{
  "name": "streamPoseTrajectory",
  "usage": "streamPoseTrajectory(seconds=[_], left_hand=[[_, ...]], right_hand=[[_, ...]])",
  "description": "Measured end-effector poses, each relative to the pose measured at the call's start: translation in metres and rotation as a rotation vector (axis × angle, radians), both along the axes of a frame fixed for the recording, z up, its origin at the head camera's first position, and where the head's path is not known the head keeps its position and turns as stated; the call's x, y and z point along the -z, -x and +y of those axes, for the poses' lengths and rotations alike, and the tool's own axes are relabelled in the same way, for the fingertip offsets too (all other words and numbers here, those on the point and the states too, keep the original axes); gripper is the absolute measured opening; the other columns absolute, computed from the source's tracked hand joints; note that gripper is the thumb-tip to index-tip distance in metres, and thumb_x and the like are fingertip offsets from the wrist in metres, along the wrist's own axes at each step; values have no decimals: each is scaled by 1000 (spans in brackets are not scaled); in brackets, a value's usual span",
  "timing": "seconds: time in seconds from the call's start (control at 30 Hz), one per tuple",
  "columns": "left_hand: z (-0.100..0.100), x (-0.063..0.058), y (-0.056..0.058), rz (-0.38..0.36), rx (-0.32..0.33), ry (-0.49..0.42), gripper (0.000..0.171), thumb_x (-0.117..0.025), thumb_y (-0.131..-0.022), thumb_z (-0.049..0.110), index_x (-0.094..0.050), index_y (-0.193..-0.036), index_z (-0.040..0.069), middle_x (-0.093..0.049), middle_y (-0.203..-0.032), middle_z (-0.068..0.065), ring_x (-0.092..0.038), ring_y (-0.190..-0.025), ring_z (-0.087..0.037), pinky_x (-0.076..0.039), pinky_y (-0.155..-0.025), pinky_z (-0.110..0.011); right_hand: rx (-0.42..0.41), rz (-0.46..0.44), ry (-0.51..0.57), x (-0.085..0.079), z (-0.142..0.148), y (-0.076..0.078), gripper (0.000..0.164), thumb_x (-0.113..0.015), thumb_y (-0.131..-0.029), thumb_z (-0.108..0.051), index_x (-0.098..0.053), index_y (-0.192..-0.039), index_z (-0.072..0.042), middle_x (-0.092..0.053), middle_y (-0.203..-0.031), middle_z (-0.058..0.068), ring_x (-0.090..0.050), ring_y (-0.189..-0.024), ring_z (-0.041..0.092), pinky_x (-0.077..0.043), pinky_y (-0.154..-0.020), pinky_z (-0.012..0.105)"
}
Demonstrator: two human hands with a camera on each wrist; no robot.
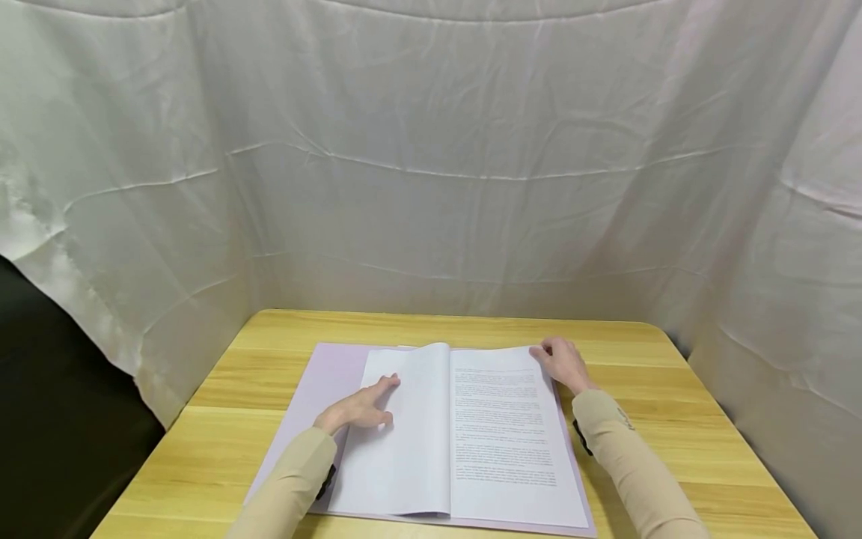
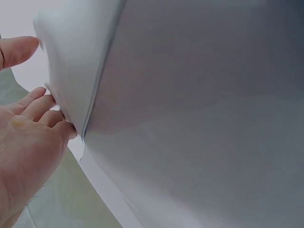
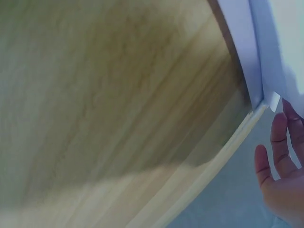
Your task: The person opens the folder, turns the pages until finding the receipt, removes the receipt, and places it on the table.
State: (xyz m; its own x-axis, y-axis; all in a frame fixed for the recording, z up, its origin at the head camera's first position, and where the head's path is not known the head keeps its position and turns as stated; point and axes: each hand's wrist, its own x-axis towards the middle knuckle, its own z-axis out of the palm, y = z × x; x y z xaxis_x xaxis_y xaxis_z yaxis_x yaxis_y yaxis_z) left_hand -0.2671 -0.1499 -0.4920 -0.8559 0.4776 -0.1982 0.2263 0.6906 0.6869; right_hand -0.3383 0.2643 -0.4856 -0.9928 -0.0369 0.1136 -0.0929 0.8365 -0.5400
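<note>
While the blank left page [image 1: 411, 468] of the open booklet [image 1: 441, 419] is touched by the spread-fingered left hand [image 1: 359, 409], the far right corner of its printed page [image 1: 505, 434] is seemingly pinched by the right hand [image 1: 564, 364], above a lilac folder [image 1: 339, 367] on the tabletop [image 1: 215, 404].

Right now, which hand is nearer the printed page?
Right. Right hand touches the printed page at its far right corner; left hand is over the blank page left of it.
</note>
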Motion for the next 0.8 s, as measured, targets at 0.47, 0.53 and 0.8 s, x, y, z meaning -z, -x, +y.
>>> streamPoseTrajectory(seconds=[0.47, 0.53, 0.8], left_hand=[[0, 0, 0, 3, -4, 9, 76, -65, -85, 11, -33, -153, 0, -23, -165, -24, -18, -153, -49, -14, -126, -63], [0, 0, 0, 1, -2, 8, 76, -65, -85, 11, -33, -153, 0, -22, -166, -24, -18, -153, -48, -14, -126, -62], [0, 0, -1, -3, -7, 6, 76, -65, -86, 12, -33, -153, 0, -22, -166, -23, -17, -153, -48, -14, -126, -63]], right_hand=[[27, 33, -2, 2, -3, 0, 38, -51, -105, -25, -64, -133, -2, -60, -139, 25, -52, -132, 48, -45, -105, 62], [27, 39, -6, 2, -3, 0, 38, -52, -105, -24, -64, -133, -2, -60, -139, 25, -52, -132, 48, -46, -104, 62], [20, 90, 34, 3, -3, -2, 33, -55, -103, -19, -68, -126, 1, -66, -131, 25, -58, -126, 47, -48, -102, 61]])
